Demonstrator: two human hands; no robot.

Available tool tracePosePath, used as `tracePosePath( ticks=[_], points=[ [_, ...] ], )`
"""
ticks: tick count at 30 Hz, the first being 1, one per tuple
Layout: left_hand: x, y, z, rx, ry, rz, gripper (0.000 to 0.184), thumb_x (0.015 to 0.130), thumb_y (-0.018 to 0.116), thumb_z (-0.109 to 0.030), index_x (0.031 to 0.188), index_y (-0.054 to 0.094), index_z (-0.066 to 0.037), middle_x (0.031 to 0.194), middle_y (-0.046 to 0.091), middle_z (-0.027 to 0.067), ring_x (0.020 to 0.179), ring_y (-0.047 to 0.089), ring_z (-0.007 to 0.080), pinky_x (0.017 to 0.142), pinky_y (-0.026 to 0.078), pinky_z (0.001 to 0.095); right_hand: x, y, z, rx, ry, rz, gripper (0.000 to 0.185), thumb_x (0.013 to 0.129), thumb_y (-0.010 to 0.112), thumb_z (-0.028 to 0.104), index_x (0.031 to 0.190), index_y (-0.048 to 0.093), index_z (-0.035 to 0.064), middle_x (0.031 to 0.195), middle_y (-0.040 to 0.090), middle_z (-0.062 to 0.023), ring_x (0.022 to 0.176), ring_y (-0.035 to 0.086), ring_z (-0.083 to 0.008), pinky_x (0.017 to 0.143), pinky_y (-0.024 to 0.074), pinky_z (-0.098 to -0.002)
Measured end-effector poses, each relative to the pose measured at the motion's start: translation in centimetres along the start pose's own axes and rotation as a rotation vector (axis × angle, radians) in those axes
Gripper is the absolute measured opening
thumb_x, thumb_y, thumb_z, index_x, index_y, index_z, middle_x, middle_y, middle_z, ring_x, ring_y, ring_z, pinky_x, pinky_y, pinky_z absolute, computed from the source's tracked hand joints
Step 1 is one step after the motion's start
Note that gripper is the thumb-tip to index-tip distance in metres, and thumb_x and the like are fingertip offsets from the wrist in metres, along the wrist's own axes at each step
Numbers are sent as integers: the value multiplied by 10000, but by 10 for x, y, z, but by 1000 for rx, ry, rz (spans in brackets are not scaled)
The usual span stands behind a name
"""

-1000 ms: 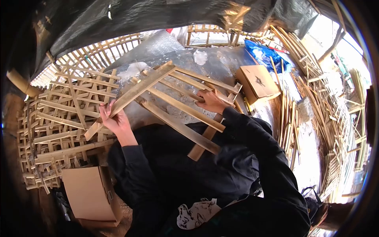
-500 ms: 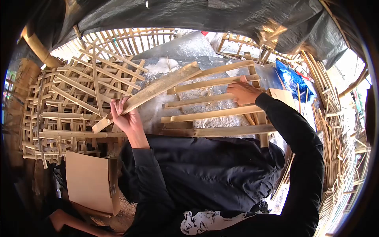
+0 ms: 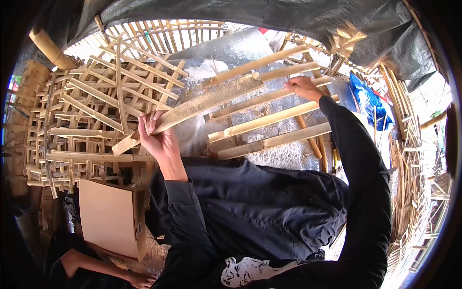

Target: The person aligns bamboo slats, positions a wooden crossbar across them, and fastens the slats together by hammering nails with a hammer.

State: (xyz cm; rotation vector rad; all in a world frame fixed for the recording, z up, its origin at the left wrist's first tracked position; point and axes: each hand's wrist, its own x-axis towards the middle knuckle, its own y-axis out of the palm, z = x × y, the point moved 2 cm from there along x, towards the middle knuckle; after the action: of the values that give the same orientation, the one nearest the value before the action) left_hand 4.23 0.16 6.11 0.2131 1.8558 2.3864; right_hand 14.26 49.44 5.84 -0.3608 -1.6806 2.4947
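Observation:
My left hand [image 3: 161,137] is closed round the lower end of a wide bamboo slat [image 3: 207,101], which slants up to the right. Its far end overlaps a frame of spaced bamboo slats [image 3: 276,118] lying over a silvery, pale-stained surface. Over the upper right part of that frame is my right hand [image 3: 308,89], fingers curled shut beside the slat ends. Whether they grip a slat or some small piece is hidden.
A bamboo lattice [image 3: 106,103] stands at left, above a cardboard box [image 3: 108,219]. Another person's forearm and hand [image 3: 108,272] show at lower left. Blue plastic [image 3: 370,103] and bundled bamboo strips [image 3: 402,120] lie at right. Dark sheeting [image 3: 269,21] hangs overhead.
My right hand has moved up and slightly right, its fingers now more curled. The frame's slats now slope up more steeply to the right. My left hand still holds the wide slat, shifted slightly.

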Motion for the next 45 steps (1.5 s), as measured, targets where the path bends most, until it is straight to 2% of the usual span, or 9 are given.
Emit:
tracePosePath(
  ticks=[6, 10, 12, 17, 30, 32, 35, 39, 45],
  points=[
    [-2, 10, -7, 23, 47, 22, 87, 1024, 601, -37, 944, 609, -3, 594, 385, -2, 565, 412, 121, 767, 453, 320, 30, -30, -40, 42, -82, -212, 307, 863, 703, 280, 926, 760, -15, 848, 723, -194, 807, 701, -322, 753, 526, -441],
    [-1, 22, -10, -84, -42, 161, 162, 1076, 506, -79, 954, 571, 7, 601, 348, -14, 539, 374, 106, 744, 433, 294, 49, -22, -40, 34, -278, -184, 292, 784, 684, 178, 683, 558, -65, 629, 467, -220, 600, 522, -291, 642, 403, -475],
    [-1, 24, -11, -58, -35, 143, 158, 1071, 511, -73, 947, 569, 6, 602, 350, -15, 532, 373, 103, 738, 431, 286, 59, -5, -36, -78, -307, -123, 250, 806, 691, 203, 778, 708, -45, 783, 691, -209, 723, 667, -328, 686, 514, -446],
    [0, 15, -11, 5, -32, 116, 137, 1075, 510, -67, 974, 550, 16, 611, 328, -7, 532, 359, 106, 703, 413, 285, 76, 45, -41, -159, -351, -23, 297, 821, 712, 245, 656, 637, 10, 726, 634, -177, 923, 552, -371, 917, 442, -492],
    [12, -6, 0, 236, -42, 27, 140, 1056, 548, -67, 969, 613, 20, 621, 369, 4, 535, 375, 106, 751, 435, 296, 87, 120, -34, -215, -378, 80, 147, 818, 649, 126, 721, 602, 26, 827, 615, -135, 1029, 596, -336, 894, 466, -440],
    [13, -9, 0, 241, -37, 30, 144, 1057, 548, -70, 966, 610, 21, 643, 385, 14, 549, 382, 112, 761, 437, 304, 64, 102, -11, -133, -584, -373, 124, 877, 635, 120, 930, 689, 23, 988, 658, -151, 1025, 614, -373, 918, 501, -470],
    [12, -9, 1, 262, -62, 57, 142, 1053, 563, -74, 954, 609, 16, 651, 392, 14, 568, 399, 121, 781, 447, 313, 13, 75, 14, 67, -475, -476, 202, 889, 622, 34, 1086, 666, 17, 1108, 645, -160, 1051, 625, -375, 934, 502, -482],
    [7, -9, 7, 272, -92, 67, 123, 1033, 599, -83, 945, 607, 3, 644, 398, 16, 582, 420, 126, 799, 455, 312, -102, 36, 57, 246, -300, -519, 229, 868, 612, -65, 1085, 643, 4, 928, 672, -170, 826, 684, -358, 737, 548, -420],
    [15, -38, 10, 263, -212, 153, 199, 1083, 477, -140, 1007, 581, 12, 604, 399, -9, 572, 442, 119, 807, 461, 320, -260, 71, 41, 404, 221, -817, 121, 924, 622, -6, 1039, 656, -24, 921, 686, -152, 824, 683, -265, 751, 536, -348]
  ],
)
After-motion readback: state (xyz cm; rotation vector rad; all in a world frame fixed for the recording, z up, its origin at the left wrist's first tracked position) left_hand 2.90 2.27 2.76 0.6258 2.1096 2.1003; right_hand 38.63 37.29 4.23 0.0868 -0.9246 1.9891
